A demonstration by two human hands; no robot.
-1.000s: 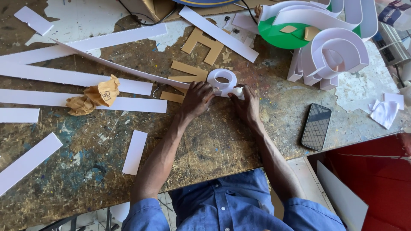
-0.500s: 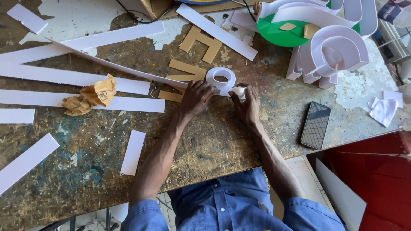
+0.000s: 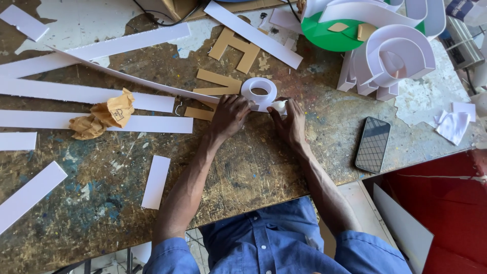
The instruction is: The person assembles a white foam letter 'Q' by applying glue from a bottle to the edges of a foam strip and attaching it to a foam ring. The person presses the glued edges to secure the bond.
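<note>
A small white letter shape with a round hole (image 3: 259, 91) lies on the worn wooden table (image 3: 264, 167) just beyond my hands. My left hand (image 3: 231, 114) presses on its left lower edge, where a long thin white strip (image 3: 127, 77) meets it. My right hand (image 3: 290, 119) grips the shape's lower right end, fingers curled around a white tab. Flat tan cardboard letter pieces (image 3: 223, 81) lie beside and under the shape.
Several long white strips (image 3: 86, 94) cover the table's left half, with crumpled tan paper (image 3: 104, 115) on them. A black phone (image 3: 372, 144) lies right of my hands. Larger white built letters (image 3: 393, 56) and a green disc (image 3: 324, 33) sit at the back right. A red panel (image 3: 451, 213) stands lower right.
Both hands stay on the white shape, shifting only slightly. Everything else on the table is as it was.
</note>
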